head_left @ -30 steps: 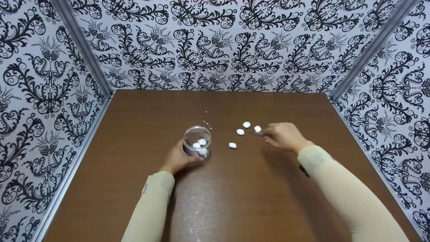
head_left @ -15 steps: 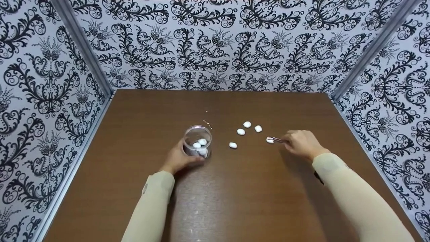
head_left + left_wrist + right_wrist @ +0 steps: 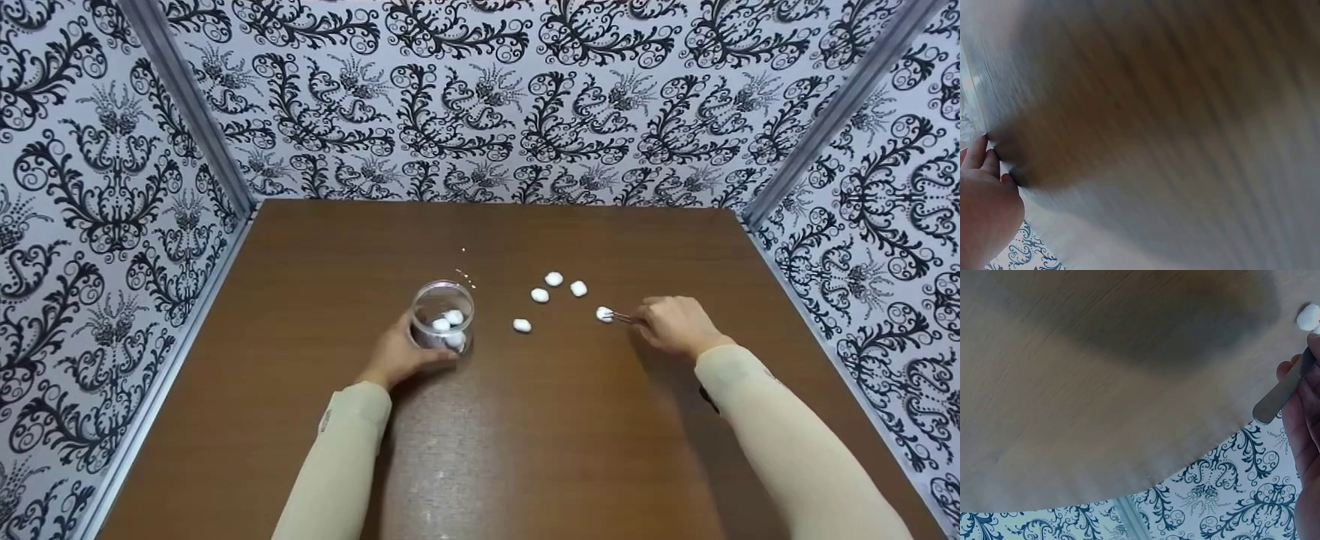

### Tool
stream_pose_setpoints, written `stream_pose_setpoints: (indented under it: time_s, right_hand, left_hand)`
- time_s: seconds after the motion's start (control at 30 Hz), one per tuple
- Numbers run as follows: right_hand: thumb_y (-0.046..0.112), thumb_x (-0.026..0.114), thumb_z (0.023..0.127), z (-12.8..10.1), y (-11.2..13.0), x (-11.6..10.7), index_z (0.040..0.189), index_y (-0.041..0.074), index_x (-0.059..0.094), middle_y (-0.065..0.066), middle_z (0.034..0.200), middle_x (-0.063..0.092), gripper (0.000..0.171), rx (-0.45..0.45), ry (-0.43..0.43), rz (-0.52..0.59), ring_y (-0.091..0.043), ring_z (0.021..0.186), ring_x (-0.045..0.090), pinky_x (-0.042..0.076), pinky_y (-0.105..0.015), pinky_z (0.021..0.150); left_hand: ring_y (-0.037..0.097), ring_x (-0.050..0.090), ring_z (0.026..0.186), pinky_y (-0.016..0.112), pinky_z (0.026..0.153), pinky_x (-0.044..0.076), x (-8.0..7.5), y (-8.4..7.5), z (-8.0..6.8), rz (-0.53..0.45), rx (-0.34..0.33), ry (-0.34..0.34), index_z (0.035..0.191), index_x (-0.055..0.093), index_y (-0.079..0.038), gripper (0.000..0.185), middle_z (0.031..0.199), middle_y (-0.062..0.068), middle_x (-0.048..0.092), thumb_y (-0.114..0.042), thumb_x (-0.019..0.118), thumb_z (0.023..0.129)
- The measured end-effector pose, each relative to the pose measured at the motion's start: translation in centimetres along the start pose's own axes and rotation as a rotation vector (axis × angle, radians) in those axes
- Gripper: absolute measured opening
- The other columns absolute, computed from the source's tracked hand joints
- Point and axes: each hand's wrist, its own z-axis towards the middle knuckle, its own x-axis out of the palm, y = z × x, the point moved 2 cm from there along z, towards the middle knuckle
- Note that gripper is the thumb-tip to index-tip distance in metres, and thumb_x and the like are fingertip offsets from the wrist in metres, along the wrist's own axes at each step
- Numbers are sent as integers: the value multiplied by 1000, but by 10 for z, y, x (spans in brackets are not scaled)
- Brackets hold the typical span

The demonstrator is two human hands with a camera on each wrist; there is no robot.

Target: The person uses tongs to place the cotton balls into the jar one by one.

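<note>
My left hand (image 3: 397,354) grips the side of a clear round jar (image 3: 442,306), which stands on the table with several white cotton balls (image 3: 454,339) inside. In my right hand (image 3: 679,324) I pinch metal tweezers (image 3: 1282,396). Their tips are at a cotton ball (image 3: 604,314) on the right part of the table; whether they squeeze it cannot be told. The same ball (image 3: 1309,318) shows at the right edge of the right wrist view. In the left wrist view, my left fingers (image 3: 976,154) appear at the left edge, and the jar is hard to make out.
Between the hands lie more loose cotton balls, one (image 3: 522,325) nearest the jar and others (image 3: 553,278) farther back. Small pale crumbs (image 3: 466,277) are scattered behind the jar. Patterned walls (image 3: 480,97) border the brown table (image 3: 480,450) at the back and sides.
My right hand has moved right and toward me with the tweezers, from beside the back group to the separate cotton ball at right. The left hand and jar hold still.
</note>
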Motion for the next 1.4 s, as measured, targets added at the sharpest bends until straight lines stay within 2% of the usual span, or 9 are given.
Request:
stream_pose_setpoints:
  time_s: [0.27,0.53,0.77,1.07,1.4]
  right_hand:
    - [14,78,83,2,3,6,88,9,75,-2,76,61,8,-1,12,-4,-27,63,62,51,-48,54]
    - [13,78,83,5,8,8,87,11,76,-1,79,67,5,-14,-10,-8,-25,65,64,53,-48,56]
    - [14,79,84,6,8,5,90,11,79,0,77,65,7,-1,-27,-13,-22,58,60,52,-44,51]
    - [15,77,85,6,7,-1,92,11,80,0,81,67,9,30,-7,15,-23,63,63,52,-46,54]
    - [12,75,83,8,10,-7,90,11,79,-1,82,68,9,8,-39,32,-24,63,63,52,-46,54]
  left_hand:
    - [25,53,121,39,105,38,0,1,1,-8,-10,-2,149,42,-6,115,134,13,58,-35,100,55]
    - [24,53,121,39,105,39,0,1,1,-10,-17,9,151,40,-9,117,133,11,59,-38,99,55]
    - [24,49,127,38,108,36,0,-1,1,-11,-31,17,150,39,-2,116,139,14,54,-35,99,56]
    - [25,49,127,40,108,35,-1,0,0,-32,-28,18,151,38,-3,117,139,13,54,-34,99,56]
    - [24,50,125,39,108,36,0,0,0,-44,-24,18,151,38,-4,117,138,12,55,-32,100,56]
